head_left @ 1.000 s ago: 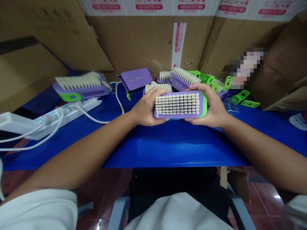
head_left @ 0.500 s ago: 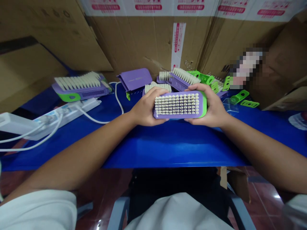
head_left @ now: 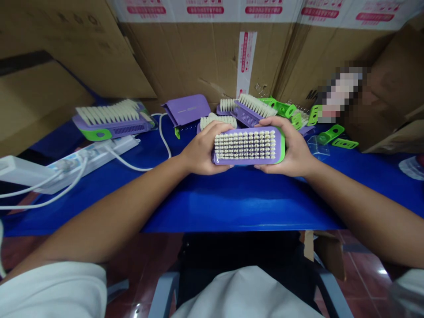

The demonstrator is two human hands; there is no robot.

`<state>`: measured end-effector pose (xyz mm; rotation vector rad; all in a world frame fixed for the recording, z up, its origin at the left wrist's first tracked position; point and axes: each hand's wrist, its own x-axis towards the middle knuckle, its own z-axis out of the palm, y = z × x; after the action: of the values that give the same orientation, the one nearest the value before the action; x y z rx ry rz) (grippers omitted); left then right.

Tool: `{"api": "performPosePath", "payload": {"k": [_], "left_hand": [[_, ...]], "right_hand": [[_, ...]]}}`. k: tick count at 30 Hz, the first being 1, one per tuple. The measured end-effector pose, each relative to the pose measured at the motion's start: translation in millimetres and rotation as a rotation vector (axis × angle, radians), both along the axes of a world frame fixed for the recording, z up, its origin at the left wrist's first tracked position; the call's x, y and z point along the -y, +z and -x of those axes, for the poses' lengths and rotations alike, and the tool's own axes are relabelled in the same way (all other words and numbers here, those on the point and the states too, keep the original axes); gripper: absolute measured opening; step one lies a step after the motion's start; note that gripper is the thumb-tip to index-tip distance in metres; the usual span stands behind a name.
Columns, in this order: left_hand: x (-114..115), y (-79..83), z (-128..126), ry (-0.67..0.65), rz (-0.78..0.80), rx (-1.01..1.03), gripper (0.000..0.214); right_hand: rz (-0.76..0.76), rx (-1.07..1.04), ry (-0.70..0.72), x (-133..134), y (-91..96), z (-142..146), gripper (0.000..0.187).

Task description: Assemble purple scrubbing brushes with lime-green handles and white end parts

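A purple scrub brush [head_left: 245, 145] with rows of cream bristles is held level above the blue table, bristles facing me. My left hand [head_left: 207, 148] wraps its left end, thumb and fingers along the top and bottom edges. Around the right end, where a bright green piece shows, my right hand [head_left: 289, 148] is closed in the same way. The back of the brush is hidden from me. Just behind it lie another bristled brush head [head_left: 218, 120] and a purple brush tilted on its side [head_left: 253, 108].
Green plastic parts [head_left: 331, 133] lie at the back right. A purple cover [head_left: 188, 109] is at the back, left of centre. At left, a brush with a green end [head_left: 109, 119] sits beside a white power strip [head_left: 89, 161] with cables. Cardboard boxes [head_left: 205, 57] wall the back.
Almost nothing differs; the held brush has tilted very slightly, and both hands keep their grip at its ends.
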<state>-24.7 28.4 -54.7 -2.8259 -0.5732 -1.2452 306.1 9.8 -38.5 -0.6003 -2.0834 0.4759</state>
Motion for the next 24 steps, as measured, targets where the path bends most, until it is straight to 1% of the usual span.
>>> {"api": "performPosePath", "payload": {"k": [6, 12, 19, 24], "left_hand": [[0.0, 0.2, -0.5, -0.017, -0.003, 0.017, 0.1], [2.3, 3.5, -2.2, -0.05, -0.035, 0.026, 0.093], [1.8, -2.0, -0.7, 0.034, 0.024, 0.021, 0.098], [0.8, -2.1, 0.1, 0.011, 0.018, 0.014, 0.1]], "right_hand": [[0.033, 0.008, -0.008, 0.2, 0.5, -0.2, 0.114], [-0.024, 0.007, 0.016, -1.1, -0.3, -1.2, 0.114], [-0.03, 0.023, -0.007, -2.1, -0.8, -1.6, 0.116], [-0.014, 0.007, -0.014, -0.4, -0.1, 0.0, 0.116]]}}
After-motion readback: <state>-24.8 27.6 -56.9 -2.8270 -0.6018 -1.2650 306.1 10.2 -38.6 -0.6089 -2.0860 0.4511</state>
